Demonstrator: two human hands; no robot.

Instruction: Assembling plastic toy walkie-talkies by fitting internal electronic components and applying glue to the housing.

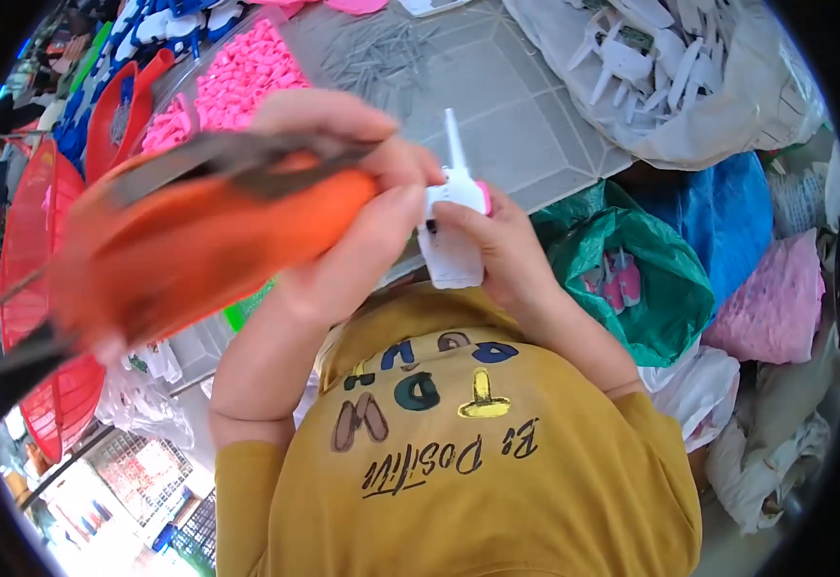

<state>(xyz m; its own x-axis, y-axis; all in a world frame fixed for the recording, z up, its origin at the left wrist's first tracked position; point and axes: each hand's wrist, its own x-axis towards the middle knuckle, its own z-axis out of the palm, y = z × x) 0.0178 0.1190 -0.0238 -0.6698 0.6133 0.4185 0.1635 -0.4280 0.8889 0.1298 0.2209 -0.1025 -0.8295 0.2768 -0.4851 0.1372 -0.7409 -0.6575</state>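
My left hand (357, 202) is wrapped round an orange hand-held power tool (218, 255) shaped like an electric screwdriver. It has a dark lever strip along its top and a black cord end. Motion blurs its body, and my fingers hide its tip. In my right hand (497, 240) is a white plastic housing (452, 255) with a thin white spike pointing away from me and a pink part at its right side. My right thumb presses on its face. The tool's front end and my left fingertips meet the housing's upper left; whether the tip touches it is hidden.
Ahead is a grey table (535, 125) with a pile of small pink parts (252, 77) and clear thin sticks (377, 58). A bag of white parts (651, 77) lies far right. A green bag (574, 236) stands at right, a red basket (30, 288) at left.
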